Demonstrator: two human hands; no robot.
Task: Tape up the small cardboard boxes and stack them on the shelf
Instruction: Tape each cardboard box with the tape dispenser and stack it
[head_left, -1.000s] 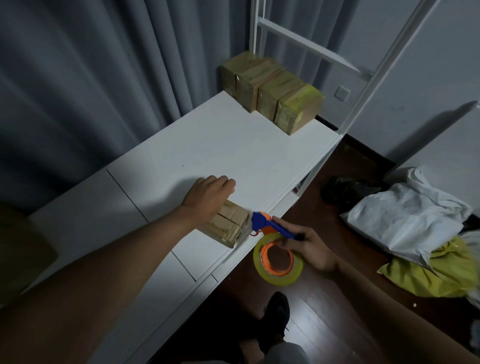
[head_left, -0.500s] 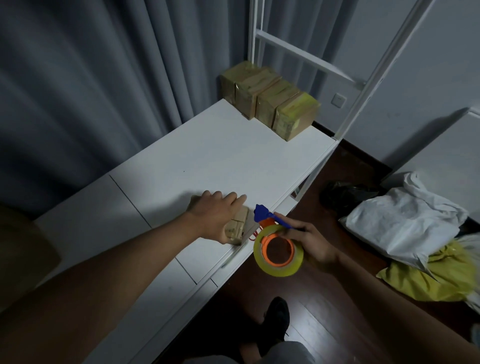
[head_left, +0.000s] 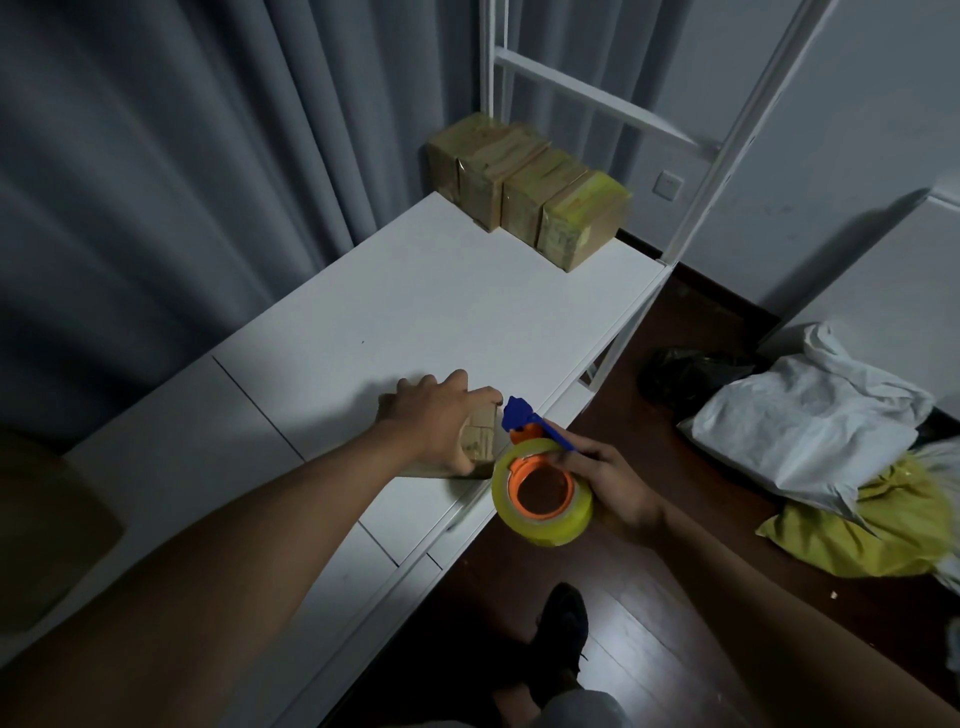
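While the left hand (head_left: 434, 415) grips the small cardboard box (head_left: 480, 441) from above, with fingers curled over its far edges, the box sits on the white shelf top (head_left: 426, 306) close to the near front edge. Compared with one second ago, the hand covers more of the box; only the side facing the tape is now exposed, whereas the top flaps were visible before. The right hand (head_left: 610, 483) holds the tape dispenser (head_left: 540, 488), fingers wrapped around its blue handle, with the yellow roll on its orange hub off the shelf edge, above the dark floor (head_left: 675, 597). The dispenser's blue head now stands just beside the box's right corner, nearer than it was one second ago; contact cannot be confirmed. The dispenser is also higher in view than before. Four taped boxes (head_left: 530, 192) stand in a row, touching one another, at the far end of the shelf top, well apart from the hands, unchanged in position. White and yellow bags (head_left: 831, 447) lie on the floor to the right
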